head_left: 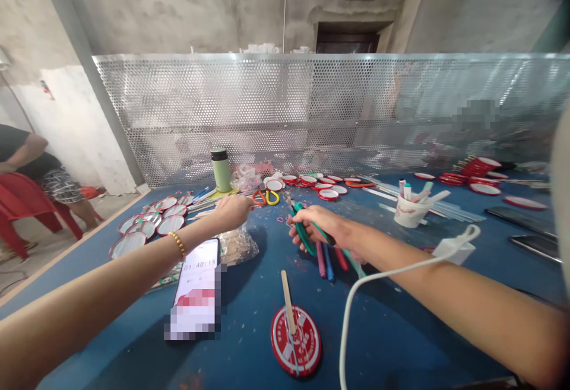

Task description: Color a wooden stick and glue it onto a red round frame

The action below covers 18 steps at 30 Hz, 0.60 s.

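My left hand [234,211] is closed above a clear bag of wooden sticks [240,245], fingertips beside an orange-handled tool [258,198] and a yellow loop-shaped handle [272,197]. What those fingers pinch, if anything, is hidden. Wrapped in my right hand [318,224] is a pair of green-handled pliers [304,237], its metal tips pointing away from me. Nearest to me lies a round red lid [307,342] with white print; a wooden stick [288,298] rests across it. Pink, blue and red pens [329,262] lie under my right hand.
A lit phone [196,286] lies below my left forearm. Round red-rimmed lids [171,224] spread at left; more [485,176] pile at right. A green bottle [221,170], a paper cup of markers [410,211], a white cable [345,325] and a perforated metal screen [249,111] surround the workspace.
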### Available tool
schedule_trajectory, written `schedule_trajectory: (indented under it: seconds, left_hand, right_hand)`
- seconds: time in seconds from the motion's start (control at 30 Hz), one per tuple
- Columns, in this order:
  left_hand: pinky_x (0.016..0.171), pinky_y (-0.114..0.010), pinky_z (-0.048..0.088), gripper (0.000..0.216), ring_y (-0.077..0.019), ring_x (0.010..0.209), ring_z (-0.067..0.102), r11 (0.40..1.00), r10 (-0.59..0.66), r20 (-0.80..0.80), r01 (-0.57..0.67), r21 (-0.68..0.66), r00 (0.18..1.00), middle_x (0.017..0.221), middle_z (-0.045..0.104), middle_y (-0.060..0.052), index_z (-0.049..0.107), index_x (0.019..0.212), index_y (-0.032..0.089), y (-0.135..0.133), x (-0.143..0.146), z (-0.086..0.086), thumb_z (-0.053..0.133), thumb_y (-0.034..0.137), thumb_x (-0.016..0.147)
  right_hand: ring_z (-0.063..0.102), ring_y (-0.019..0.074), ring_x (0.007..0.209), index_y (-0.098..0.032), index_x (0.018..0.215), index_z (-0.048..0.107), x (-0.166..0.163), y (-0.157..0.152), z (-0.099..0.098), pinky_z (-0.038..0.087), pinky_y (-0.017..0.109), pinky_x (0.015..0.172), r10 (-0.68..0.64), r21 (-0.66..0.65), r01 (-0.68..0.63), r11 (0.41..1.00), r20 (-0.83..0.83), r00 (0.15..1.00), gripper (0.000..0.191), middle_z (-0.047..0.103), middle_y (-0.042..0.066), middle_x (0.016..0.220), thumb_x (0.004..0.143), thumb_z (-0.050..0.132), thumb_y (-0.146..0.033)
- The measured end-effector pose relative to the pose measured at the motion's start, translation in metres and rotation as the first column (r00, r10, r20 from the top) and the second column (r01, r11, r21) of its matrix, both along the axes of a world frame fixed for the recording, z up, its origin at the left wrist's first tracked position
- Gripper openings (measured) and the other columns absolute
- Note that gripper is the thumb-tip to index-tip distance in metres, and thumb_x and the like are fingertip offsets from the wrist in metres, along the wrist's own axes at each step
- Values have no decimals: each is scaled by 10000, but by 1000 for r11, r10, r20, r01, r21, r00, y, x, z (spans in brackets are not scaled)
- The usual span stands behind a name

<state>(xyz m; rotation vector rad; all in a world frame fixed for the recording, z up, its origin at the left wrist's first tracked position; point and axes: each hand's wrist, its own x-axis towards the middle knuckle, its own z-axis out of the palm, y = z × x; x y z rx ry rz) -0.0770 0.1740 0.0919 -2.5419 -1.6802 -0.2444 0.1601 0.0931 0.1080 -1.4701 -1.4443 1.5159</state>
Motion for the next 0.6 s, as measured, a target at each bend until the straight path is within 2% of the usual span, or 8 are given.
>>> schedule_trajectory:
  seconds: [0.17,0.23,0.33,0.4,0.47,0.53,0.6]
  left_hand:
    - [815,-277,515,267,-214,931,714,999,22,-73,-25,-33,997,976,769,-99,762,959,198,14,-4,-4,518,142,867]
    - [848,-319,521,230,-247,957,708,999,19,-92,-22,-28,996,965,761,-136,761,929,166,11,0,-5,545,138,857]
    - [939,-414,495,226,-307,1082,665,1000,0,-92,1,10,996,1071,729,-206,747,1007,128,-3,16,-3,572,156,866]
    - [969,-412,481,241,-298,1117,651,998,-63,-76,63,0,995,1127,721,-193,742,1051,148,-17,35,-3,575,181,880]
    - [914,-333,507,233,-243,1026,690,985,-167,-53,163,-63,985,1059,753,-125,757,1015,195,-33,59,-6,556,229,901]
    - [818,-275,532,213,-218,925,717,964,-236,-32,230,-134,971,947,771,-81,767,935,215,-46,84,-10,595,329,883]
    - [767,-292,548,262,-255,908,727,961,-230,-22,224,-159,973,909,768,-113,762,920,176,-55,103,-15,621,386,850]
  right_hand:
    - [649,138,545,-121,769,623,16,12,10,527,216,485,-139,173,116,978,126,982,202,684,79,662,916,583,-253]
    - [643,138,535,-130,801,617,19,21,9,527,231,486,-178,224,140,965,161,971,278,683,74,682,955,555,-353]
    - [656,141,561,-143,877,609,20,36,6,517,238,495,-218,308,141,941,231,948,356,713,84,786,983,501,-465]
    - [663,141,591,-144,875,615,16,46,5,497,226,513,-244,376,117,919,309,919,371,727,96,837,972,515,-487]
    - [689,165,674,-141,858,635,9,58,4,498,232,580,-259,445,58,894,406,876,397,737,110,876,960,523,-509]
    - [714,233,843,-134,868,669,1,70,2,512,268,704,-274,500,-27,866,517,811,410,746,135,932,933,555,-523]
    - [686,318,1043,-122,939,698,-7,81,-2,504,324,834,-289,521,-113,846,626,724,404,742,173,1046,891,612,-514]
